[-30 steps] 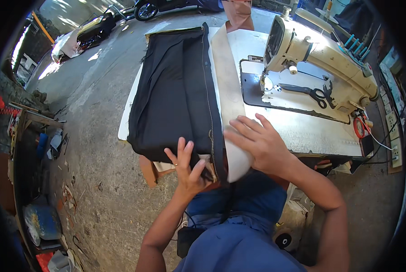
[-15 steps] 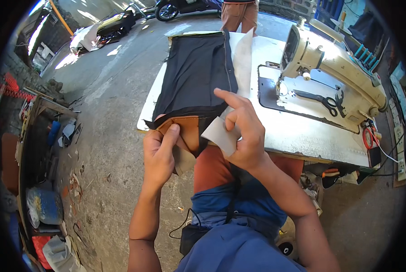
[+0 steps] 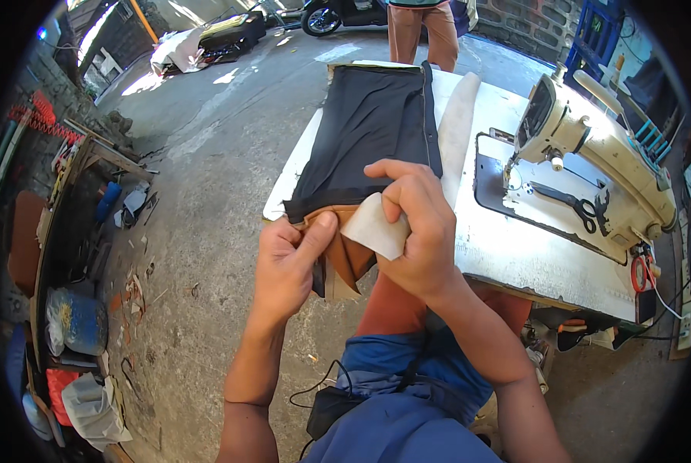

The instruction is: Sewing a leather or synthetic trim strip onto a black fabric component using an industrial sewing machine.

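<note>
A black fabric cover (image 3: 376,131) lies along the white sewing table (image 3: 508,258), its near end hanging over the edge. That end is folded up and shows a brown leather-like panel (image 3: 345,247). My left hand (image 3: 290,258) is closed on the left part of the folded edge, thumb on top of the brown side. In my right hand (image 3: 423,231) a small off-white piece of sheet material (image 3: 376,225) is pinched between thumb and fingers, with the index finger stretched out over the black cloth. The piece overlaps the brown panel in view; whether it touches cannot be seen.
A sewing machine (image 3: 604,147) stands at the right, with black scissors (image 3: 569,202) on its bed. A pale strip (image 3: 459,116) lies along the cover's right side. A person (image 3: 423,35) stands beyond the table. Shelving with bags (image 3: 77,320) lines the left.
The off-white piece has come closer to my left hand and now overlaps the brown panel. My view has shifted, so the table and machine appear further right.
</note>
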Available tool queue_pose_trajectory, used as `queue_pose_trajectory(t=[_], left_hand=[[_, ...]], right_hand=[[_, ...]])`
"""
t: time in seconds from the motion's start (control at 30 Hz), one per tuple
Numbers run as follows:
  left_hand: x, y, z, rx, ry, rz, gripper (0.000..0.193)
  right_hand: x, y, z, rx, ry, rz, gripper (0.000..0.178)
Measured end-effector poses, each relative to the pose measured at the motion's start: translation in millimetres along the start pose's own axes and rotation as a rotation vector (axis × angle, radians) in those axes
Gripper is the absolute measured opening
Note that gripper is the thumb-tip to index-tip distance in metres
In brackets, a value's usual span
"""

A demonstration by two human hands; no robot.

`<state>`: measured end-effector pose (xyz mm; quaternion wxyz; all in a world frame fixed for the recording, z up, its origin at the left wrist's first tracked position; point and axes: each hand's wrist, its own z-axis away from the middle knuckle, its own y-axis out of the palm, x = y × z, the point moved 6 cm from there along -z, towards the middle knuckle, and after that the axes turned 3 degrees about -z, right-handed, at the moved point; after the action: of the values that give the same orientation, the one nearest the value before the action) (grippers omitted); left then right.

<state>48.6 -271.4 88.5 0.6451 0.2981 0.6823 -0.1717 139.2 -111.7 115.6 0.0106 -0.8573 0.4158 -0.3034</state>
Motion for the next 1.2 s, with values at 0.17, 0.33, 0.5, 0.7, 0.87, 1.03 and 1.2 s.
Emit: queue_pose_trajectory(t=[0.17, 0.33, 0.5, 0.7, 0.87, 1.03, 1.2], left_hand=[[-14, 16, 1, -0.179, 0.043, -0.068, 0.013], [-4, 11, -1, -0.176, 0.072, 0.016, 0.011], [4, 4, -3, -0.11, 0.057, 0.181, 0.016], [-6, 16, 1, -0.1, 0.066, 0.035, 0.023], [-1, 16, 2, -0.071, 0.049, 0.058, 0.023], [3, 15, 3, -0.1, 0.026, 0.184, 0.018], [-7, 19, 6, -0.047, 0.048, -0.062, 0.019]], right_hand=[[5, 8, 0, -0.067, -0.009, -0.039, 0.037], [2, 16, 0, -0.024, -0.037, -0.002, 0.034], [2, 13, -3, 0.123, -0.039, -0.032, 0.035], [-1, 20, -2, 0.117, -0.018, 0.124, 0.041], [-2, 27, 1, 0.105, -0.097, 0.169, 0.046], [0, 29, 6, 0.092, -0.148, 0.181, 0.052], [3, 28, 3, 0.131, -0.14, 0.157, 0.054]])
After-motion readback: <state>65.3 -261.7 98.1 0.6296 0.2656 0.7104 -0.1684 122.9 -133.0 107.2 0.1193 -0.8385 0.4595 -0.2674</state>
